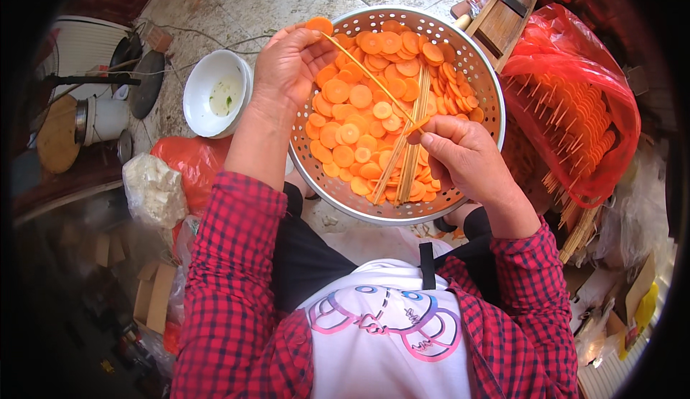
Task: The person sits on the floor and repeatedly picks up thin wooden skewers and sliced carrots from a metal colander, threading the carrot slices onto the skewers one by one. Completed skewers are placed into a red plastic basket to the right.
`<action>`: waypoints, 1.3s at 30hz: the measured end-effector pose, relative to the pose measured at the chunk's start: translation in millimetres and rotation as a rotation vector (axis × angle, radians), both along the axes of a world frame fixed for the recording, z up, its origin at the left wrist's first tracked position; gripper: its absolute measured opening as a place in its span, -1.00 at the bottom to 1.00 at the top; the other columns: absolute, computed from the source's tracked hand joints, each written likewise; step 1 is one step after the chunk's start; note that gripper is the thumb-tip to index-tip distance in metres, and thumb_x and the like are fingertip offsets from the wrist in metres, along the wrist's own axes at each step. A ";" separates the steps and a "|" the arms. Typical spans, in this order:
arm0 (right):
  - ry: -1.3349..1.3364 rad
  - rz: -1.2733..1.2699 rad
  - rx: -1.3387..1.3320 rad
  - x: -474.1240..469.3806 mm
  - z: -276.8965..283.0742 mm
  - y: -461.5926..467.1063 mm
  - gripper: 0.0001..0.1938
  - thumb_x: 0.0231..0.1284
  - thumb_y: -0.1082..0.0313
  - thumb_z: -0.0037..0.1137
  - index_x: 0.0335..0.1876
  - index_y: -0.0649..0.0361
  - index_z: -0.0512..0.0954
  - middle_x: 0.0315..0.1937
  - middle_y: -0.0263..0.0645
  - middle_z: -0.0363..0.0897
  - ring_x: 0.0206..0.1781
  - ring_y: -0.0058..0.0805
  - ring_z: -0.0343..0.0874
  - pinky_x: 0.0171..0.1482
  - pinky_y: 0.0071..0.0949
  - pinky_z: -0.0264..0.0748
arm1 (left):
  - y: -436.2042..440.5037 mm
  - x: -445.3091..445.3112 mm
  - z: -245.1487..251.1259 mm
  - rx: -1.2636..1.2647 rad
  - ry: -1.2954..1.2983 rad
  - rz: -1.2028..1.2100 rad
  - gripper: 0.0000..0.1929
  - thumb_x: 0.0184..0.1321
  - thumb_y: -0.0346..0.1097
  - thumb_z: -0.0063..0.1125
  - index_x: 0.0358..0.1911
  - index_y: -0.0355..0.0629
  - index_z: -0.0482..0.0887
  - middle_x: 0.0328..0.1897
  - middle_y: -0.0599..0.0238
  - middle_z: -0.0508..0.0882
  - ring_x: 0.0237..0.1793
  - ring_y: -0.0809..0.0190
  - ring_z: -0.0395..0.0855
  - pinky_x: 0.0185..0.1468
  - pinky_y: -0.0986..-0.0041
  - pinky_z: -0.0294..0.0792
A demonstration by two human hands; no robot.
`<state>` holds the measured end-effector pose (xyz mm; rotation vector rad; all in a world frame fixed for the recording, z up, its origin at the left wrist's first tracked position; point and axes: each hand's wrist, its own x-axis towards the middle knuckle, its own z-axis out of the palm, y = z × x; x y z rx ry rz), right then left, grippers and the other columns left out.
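My left hand [291,59] pinches a round carrot slice [319,25] above the far left rim of a perforated metal colander [397,217]. A thin bamboo skewer [372,78] slants from this slice down to my right hand [458,153]. My right fingertips grip its lower end, where another carrot slice [418,124] shows edge-on. Whether the skewer's upper tip pierces the left slice cannot be told. Many loose carrot slices [345,135] fill the colander below. Loose bamboo skewers [412,156] lie on them in a bundle, partly hidden by my right hand.
A red plastic bag [544,38] at the right holds skewered carrot slices [571,113]. Beside it a wooden slicer board [504,19] leans at the colander's rim. Stacked white bowls [213,97] with some liquid stand left. A red bag [191,164] and a cardboard box [153,296] lie nearer.
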<state>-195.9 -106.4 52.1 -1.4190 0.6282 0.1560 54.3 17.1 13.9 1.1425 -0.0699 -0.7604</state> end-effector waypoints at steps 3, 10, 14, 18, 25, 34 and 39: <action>-0.005 -0.006 0.012 -1.0 -0.4 -0.1 -0.80 0.38 0.34 -0.03 -0.16 0.28 0.60 -0.71 -0.45 0.40 -0.73 -0.74 0.31 -0.66 -0.67 0.24 | -0.7 -1.2 3.1 0.002 -0.009 -0.001 -0.86 0.23 -0.49 0.05 -0.15 -0.27 0.49 -0.25 0.17 0.65 -0.22 0.19 0.69 -0.06 0.29 0.62; -0.017 -0.010 0.021 -2.5 2.8 0.8 -0.80 0.37 0.34 -0.04 -0.18 0.29 0.60 -0.71 -0.44 0.39 -0.73 -0.74 0.30 -0.66 -0.68 0.23 | -4.4 -11.5 3.0 -0.012 -0.172 -0.022 -0.88 0.21 -0.52 0.06 -0.20 -0.24 0.50 -0.26 0.17 0.67 -0.21 0.17 0.71 -0.06 0.32 0.62; -0.041 -0.041 0.017 -1.5 4.1 0.7 -0.78 0.37 0.34 -0.06 -0.18 0.30 0.59 -0.70 -0.44 0.39 -0.72 -0.73 0.31 -0.65 -0.68 0.24 | -12.1 -38.9 6.5 0.024 -0.244 -0.161 -0.90 0.20 -0.54 0.08 -0.24 -0.22 0.52 -0.25 0.20 0.67 -0.19 0.18 0.72 -0.07 0.34 0.62; -0.060 -0.135 0.081 0.9 7.5 -5.9 -0.77 0.37 0.31 -0.07 -0.17 0.29 0.59 -0.67 -0.44 0.41 -0.69 -0.72 0.34 -0.63 -0.69 0.27 | -18.1 -87.8 10.6 -0.028 -0.143 -0.355 -0.90 0.18 -0.53 0.13 -0.24 -0.23 0.55 -0.25 0.23 0.68 -0.22 0.27 0.70 -0.07 0.42 0.59; -0.056 -0.154 0.043 -0.8 5.6 -7.7 -0.77 0.37 0.30 -0.06 -0.16 0.26 0.60 -0.67 -0.44 0.42 -0.68 -0.74 0.35 -0.63 -0.71 0.27 | -20.0 -107.1 18.4 -0.003 -0.111 -0.392 -0.90 0.10 -0.52 0.20 -0.31 -0.29 0.60 -0.28 0.23 0.70 -0.27 0.35 0.68 -0.11 0.52 0.54; -0.074 -0.244 0.072 1.7 7.6 -4.8 -0.74 0.39 0.23 -0.04 -0.13 0.25 0.60 -0.69 -0.52 0.33 -0.73 -0.80 0.24 -0.65 -0.78 0.20 | -10.5 -62.2 25.9 0.370 -0.455 -0.489 -0.80 0.03 -0.49 0.18 -0.22 -0.23 0.63 -0.36 0.32 0.67 -0.28 0.43 0.65 -0.19 0.57 0.49; -0.063 -0.185 0.075 1.9 5.5 -2.5 -0.73 0.40 0.22 -0.04 -0.10 0.26 0.59 -0.69 -0.52 0.34 -0.73 -0.80 0.24 -0.64 -0.78 0.20 | 6.1 -43.4 4.2 0.940 -1.135 -0.917 -0.80 -0.09 -0.44 0.26 -0.31 -0.21 0.65 -0.39 0.20 0.71 -0.33 0.16 0.69 -0.23 0.40 0.50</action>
